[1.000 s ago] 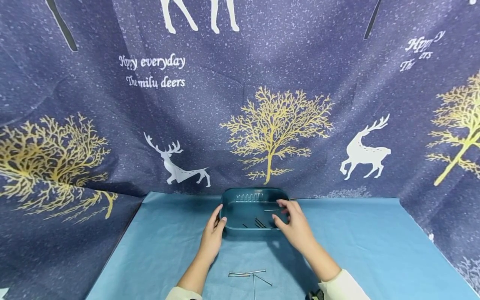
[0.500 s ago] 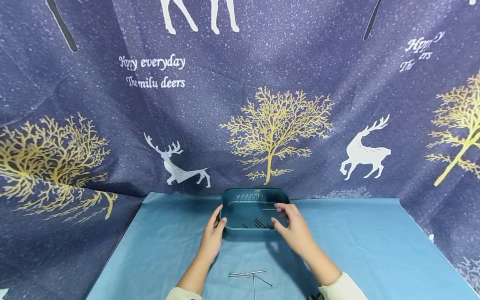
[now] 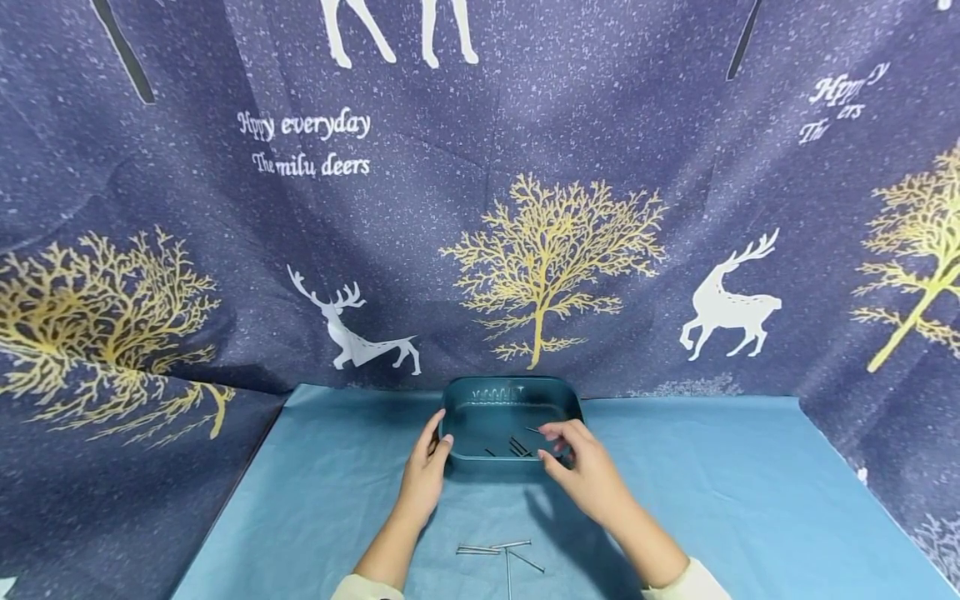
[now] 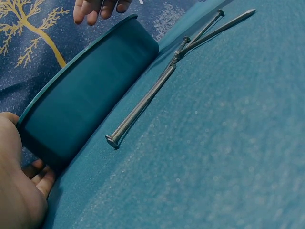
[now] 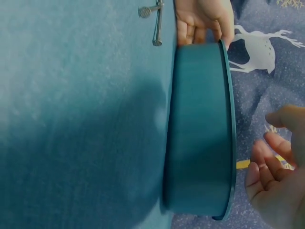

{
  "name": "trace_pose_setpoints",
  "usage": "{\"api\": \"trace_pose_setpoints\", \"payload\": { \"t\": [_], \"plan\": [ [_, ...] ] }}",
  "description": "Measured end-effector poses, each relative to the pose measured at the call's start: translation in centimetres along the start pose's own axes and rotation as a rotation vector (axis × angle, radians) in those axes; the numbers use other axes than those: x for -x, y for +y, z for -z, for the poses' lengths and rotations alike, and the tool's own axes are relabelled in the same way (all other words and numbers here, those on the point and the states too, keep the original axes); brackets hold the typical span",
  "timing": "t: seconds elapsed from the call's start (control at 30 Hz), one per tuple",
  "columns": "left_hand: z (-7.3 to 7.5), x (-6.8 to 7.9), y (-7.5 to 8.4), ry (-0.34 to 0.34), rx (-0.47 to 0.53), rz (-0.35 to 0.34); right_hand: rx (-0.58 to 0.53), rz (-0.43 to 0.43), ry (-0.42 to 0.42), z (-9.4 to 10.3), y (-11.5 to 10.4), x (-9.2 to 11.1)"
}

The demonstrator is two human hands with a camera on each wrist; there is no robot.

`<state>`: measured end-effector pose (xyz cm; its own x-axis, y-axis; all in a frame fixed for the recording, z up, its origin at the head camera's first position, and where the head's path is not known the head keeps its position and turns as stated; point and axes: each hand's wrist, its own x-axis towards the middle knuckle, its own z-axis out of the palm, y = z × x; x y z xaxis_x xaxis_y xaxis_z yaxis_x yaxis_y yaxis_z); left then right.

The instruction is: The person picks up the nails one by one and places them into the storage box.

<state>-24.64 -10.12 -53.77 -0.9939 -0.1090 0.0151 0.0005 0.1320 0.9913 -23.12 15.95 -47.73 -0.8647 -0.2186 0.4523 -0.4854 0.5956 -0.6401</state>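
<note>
A dark teal tray [image 3: 491, 425] stands at the back of the table. My left hand [image 3: 426, 471] holds its left end, thumb at the rim and fingers along the outside. Over the tray's right part is my right hand [image 3: 588, 467], its fingers curled and the thumb apart from them. A thin nail [image 3: 532, 430] sticks out leftward from the index fingertip; how the fingers hold it is hidden. Several dark nails [image 3: 519, 447] lie on the tray floor. In the left wrist view the right fingers [image 4: 97, 9] show above the rim, without the nail in sight.
Several long steel nails [image 4: 143, 107] lie loosely together on the blue tablecloth [image 3: 720, 500], in front of the tray. A dark blue patterned curtain [image 3: 420, 208] hangs right behind the tray.
The right hand has shifted slightly left and toward the near rim. The nail at its fingertips moved along with it and now shows shorter. My left hand, the tray and the nails on the table stayed put.
</note>
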Motion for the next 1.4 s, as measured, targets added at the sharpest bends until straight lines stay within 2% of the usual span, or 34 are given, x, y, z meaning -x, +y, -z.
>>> {"api": "trace_pose_setpoints", "payload": {
  "t": [0.23,0.6,0.97,1.23,1.4],
  "plan": [
    [0.0,0.0,0.0,-0.003,0.002,-0.008,0.008,0.001,-0.090,0.0,-0.6,0.6],
    [0.0,-0.1,-0.2,-0.001,-0.009,-0.002,0.031,0.086,-0.204,-0.2,-0.5,1.8],
    [0.0,-0.1,0.0,-0.001,0.004,0.004,0.041,0.082,-0.353,-0.3,-0.9,2.7],
    [0.0,-0.1,-0.1,-0.002,-0.001,-0.001,0.060,0.124,-0.452,-0.4,-1.3,3.2],
    [0.0,-0.1,-0.2,0.000,-0.006,-0.010,0.068,0.108,-0.517,-0.5,-1.3,3.3]
  ]
}}
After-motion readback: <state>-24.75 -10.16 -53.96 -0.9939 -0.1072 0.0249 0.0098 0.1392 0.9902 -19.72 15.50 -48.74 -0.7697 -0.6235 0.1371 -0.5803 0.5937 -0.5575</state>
